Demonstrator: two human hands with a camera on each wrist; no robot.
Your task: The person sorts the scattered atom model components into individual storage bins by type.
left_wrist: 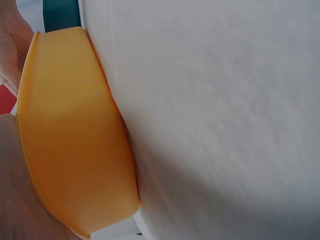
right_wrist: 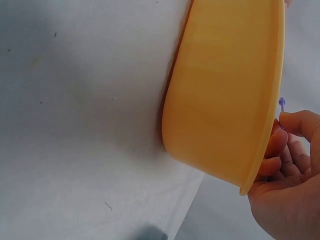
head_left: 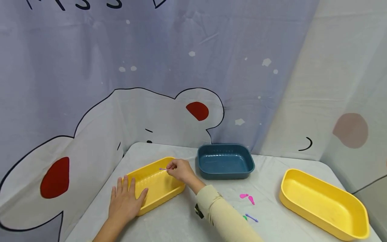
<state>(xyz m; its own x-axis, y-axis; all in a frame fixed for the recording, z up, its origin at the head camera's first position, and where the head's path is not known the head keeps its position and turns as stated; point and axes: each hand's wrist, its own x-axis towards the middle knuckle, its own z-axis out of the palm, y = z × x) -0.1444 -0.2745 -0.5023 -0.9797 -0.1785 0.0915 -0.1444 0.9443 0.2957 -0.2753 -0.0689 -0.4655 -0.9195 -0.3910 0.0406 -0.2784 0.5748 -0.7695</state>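
A yellow tray stands at the left of the table, turned at a slant. My left hand rests on its near left rim with the fingers spread and straight. Over the tray's right end, my right hand pinches a thin purple stick between thumb and forefinger. The stick's knobbed tip pokes out beyond the fingertips in the right wrist view; its other end is hidden in the hand. In the left wrist view, the tray's outer wall fills the left side.
A dark blue tray stands behind the right hand. Two pink pieces, a purple stick and a partly hidden green piece lie right of the forearm. Another yellow tray is at the right. A printed cloth hangs behind the table.
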